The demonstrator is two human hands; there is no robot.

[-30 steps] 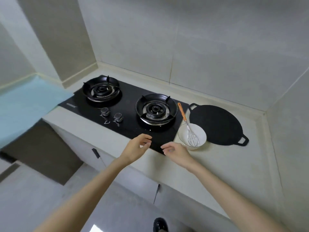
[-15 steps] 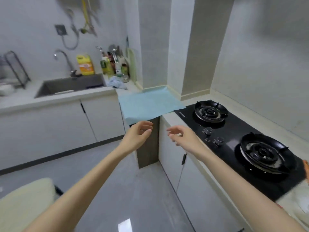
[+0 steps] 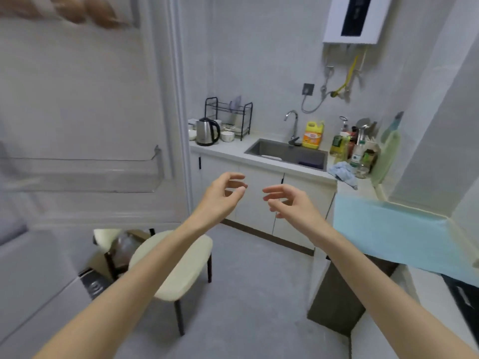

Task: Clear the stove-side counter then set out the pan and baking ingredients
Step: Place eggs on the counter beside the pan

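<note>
Brown egg-like shapes [image 3: 85, 11] sit blurred high in the open fridge door [image 3: 77, 112], the pan unseen, only the stove [image 3: 464, 294] edge low right; left hand [image 3: 223, 195] and right hand [image 3: 290, 203] hover, each grip loose and empty, likely fetching ingredients, so a reach upward comes next

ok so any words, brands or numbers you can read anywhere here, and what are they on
No text here can be read.
Yellow bottle by the tap: red and white label, too blurred.
Bottles right of the sink: labels too small.
Stove: pale mark near its edge, blurred.
Cardboard box by the chair: curved printed mark, no letters legible.
</note>
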